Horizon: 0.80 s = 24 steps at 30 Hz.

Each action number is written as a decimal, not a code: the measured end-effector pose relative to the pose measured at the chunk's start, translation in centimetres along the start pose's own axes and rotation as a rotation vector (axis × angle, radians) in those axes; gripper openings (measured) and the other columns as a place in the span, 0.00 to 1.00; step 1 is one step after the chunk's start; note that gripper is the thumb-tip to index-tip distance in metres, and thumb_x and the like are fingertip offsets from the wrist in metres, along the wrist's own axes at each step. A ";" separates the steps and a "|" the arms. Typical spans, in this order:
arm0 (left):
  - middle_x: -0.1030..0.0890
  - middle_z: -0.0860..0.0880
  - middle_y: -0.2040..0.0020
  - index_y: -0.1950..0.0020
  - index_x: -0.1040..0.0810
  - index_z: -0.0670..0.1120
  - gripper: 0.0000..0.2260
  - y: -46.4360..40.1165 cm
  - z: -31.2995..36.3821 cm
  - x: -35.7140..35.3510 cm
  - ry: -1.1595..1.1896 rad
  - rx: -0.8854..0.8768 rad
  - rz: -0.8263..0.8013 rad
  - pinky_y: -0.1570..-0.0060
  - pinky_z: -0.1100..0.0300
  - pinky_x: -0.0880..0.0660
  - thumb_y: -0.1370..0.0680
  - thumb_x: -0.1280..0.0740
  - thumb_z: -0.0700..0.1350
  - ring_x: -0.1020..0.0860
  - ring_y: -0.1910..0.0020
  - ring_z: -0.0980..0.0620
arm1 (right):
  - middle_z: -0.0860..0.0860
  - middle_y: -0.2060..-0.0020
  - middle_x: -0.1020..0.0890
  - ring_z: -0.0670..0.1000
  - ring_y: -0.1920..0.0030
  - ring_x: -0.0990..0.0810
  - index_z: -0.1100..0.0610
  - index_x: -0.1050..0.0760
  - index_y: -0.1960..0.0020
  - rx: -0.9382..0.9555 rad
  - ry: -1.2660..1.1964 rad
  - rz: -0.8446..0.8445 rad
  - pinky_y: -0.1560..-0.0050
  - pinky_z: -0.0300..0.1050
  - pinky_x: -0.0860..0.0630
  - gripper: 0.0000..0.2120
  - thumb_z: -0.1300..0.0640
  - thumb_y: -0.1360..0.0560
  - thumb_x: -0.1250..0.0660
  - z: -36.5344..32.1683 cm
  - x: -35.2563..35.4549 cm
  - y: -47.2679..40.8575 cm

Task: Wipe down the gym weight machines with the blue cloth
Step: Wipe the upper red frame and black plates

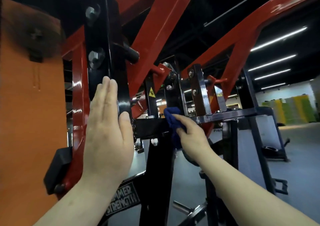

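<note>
A red and black weight machine (155,35) fills the view, with a black upright plate (98,40) at the left and a black cross beam (150,127) in the middle. My left hand (107,130) lies flat with straight fingers against the lower part of the black upright plate. My right hand (192,135) grips a bunched blue cloth (172,120) and presses it on the right end of the black cross beam, beside a black post with a yellow warning sticker (151,93).
An orange padded panel (31,104) stands close at the left. A black rubber stop (57,168) juts out below it. Grey gym floor (294,148) stretches to the right, with yellow-green lockers (290,110) far back. A chrome weight peg (181,207) sticks out low down.
</note>
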State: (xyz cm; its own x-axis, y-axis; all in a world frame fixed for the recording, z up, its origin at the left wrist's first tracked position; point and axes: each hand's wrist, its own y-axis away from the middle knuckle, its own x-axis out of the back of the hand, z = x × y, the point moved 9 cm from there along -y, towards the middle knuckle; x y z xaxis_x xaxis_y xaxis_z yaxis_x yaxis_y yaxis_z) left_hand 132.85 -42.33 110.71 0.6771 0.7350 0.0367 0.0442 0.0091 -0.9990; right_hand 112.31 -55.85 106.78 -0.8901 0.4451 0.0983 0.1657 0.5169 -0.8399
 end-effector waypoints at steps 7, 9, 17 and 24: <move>0.48 0.52 0.20 0.20 0.49 0.47 0.26 -0.2 0.5 0.3 -0.115 -0.007 -0.004 0.25 0.65 0.54 0.18 0.48 0.44 0.52 0.22 0.59 | 0.47 0.47 0.20 0.50 0.49 0.22 0.46 0.23 0.40 0.039 0.434 -0.229 0.52 0.43 0.27 0.14 0.59 0.23 0.35 -5.6 -1.5 -5.6; 0.48 0.53 0.20 0.20 0.50 0.47 0.26 -0.1 0.4 0.3 -0.137 -0.007 -0.020 0.25 0.65 0.55 0.18 0.48 0.45 0.52 0.22 0.59 | 0.51 0.47 0.19 0.52 0.53 0.20 0.47 0.22 0.40 -0.020 0.429 -0.177 0.56 0.43 0.24 0.14 0.59 0.23 0.34 -6.0 -1.5 -8.1; 0.50 0.54 0.20 0.20 0.52 0.49 0.27 -0.1 0.4 0.7 -0.229 -0.058 -0.078 0.28 0.73 0.59 0.18 0.50 0.50 0.53 0.22 0.61 | 0.52 0.39 0.23 0.54 0.43 0.24 0.51 0.27 0.38 -0.084 0.091 -0.030 0.44 0.45 0.28 0.16 0.61 0.24 0.31 -6.0 -3.0 -11.7; 0.48 0.50 0.20 0.20 0.50 0.45 0.27 -0.2 0.4 0.3 -0.276 -0.051 -0.056 0.27 0.70 0.58 0.18 0.49 0.47 0.50 0.21 0.55 | 0.54 0.40 0.24 0.57 0.41 0.23 0.53 0.29 0.34 -0.220 0.348 -0.153 0.48 0.44 0.27 0.19 0.59 0.24 0.31 -6.1 -3.4 -11.9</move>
State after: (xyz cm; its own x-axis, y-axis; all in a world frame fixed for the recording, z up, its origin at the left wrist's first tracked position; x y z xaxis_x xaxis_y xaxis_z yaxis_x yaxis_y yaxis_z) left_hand 132.74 -41.82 110.92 0.4470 0.8912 0.0766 0.1178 0.0263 -0.9927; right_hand 115.96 -59.06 119.65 -0.7214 0.5519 0.4184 0.1632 0.7225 -0.6718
